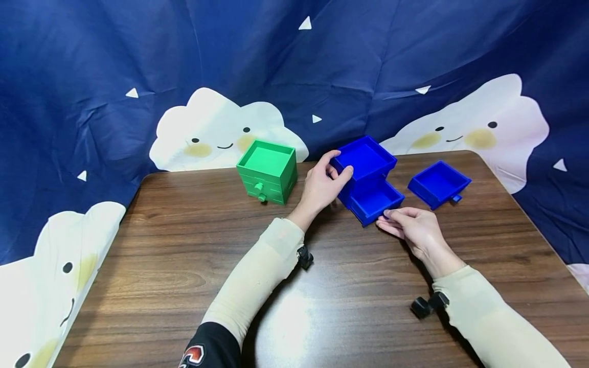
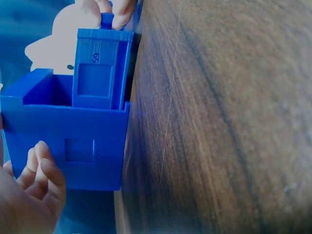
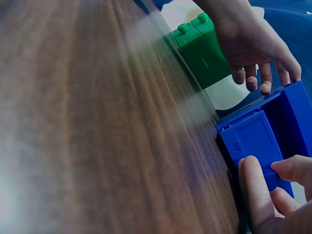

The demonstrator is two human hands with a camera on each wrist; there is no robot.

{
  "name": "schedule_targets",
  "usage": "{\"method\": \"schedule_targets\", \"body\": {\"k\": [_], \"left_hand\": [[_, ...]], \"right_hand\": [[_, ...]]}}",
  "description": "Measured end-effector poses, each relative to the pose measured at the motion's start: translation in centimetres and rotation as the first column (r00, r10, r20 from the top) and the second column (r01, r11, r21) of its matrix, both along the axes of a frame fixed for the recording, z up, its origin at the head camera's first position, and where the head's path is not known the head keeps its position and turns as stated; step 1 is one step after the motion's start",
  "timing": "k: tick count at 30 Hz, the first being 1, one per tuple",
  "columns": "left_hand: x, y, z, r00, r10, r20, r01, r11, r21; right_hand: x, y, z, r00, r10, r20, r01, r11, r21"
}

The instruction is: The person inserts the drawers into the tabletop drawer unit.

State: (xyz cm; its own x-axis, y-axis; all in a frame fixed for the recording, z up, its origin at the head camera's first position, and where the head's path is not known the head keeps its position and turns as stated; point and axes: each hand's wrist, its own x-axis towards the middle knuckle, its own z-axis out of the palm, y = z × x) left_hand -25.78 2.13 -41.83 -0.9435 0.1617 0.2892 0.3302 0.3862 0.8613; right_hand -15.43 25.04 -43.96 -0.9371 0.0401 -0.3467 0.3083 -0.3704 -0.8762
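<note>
A small blue cabinet (image 1: 366, 156) with a tray-like top stands towards the back of the table. My left hand (image 1: 321, 185) grips its left side, thumb at the near top edge and index finger farther back. The lower drawer (image 1: 376, 198) is pulled partway out, its inside showing nothing in it. At the drawer's front, my right hand (image 1: 417, 229) pinches the small knob (image 2: 107, 20) between thumb and fingers. Above that drawer the upper slot (image 3: 288, 119) gapes without a drawer. A second blue drawer (image 1: 439, 183) lies apart on the table, right of the cabinet.
A green cabinet (image 1: 268, 171) with two knobs on its front stands left of the blue one, its drawers pushed in. The wooden table (image 1: 184, 266) ends just behind the cabinets, where a dark blue curtain (image 1: 257, 46) with white clouds hangs.
</note>
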Motion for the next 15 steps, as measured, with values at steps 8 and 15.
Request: {"method": "schedule_targets", "body": {"k": [8, 15], "left_hand": [[0.0, 0.0, 0.1, 1.000, -0.005, 0.002, 0.005, 1.000, -0.001], [-0.1, 0.0, 0.0, 1.000, -0.002, 0.005, 0.002, 1.000, -0.012]], "right_hand": [[-0.9, -0.4, -0.1, 1.000, 0.001, -0.025, -0.001, 1.000, -0.015], [-1.7, -0.8, -0.1, 1.000, -0.004, -0.016, 0.004, 1.000, -0.009]]}}
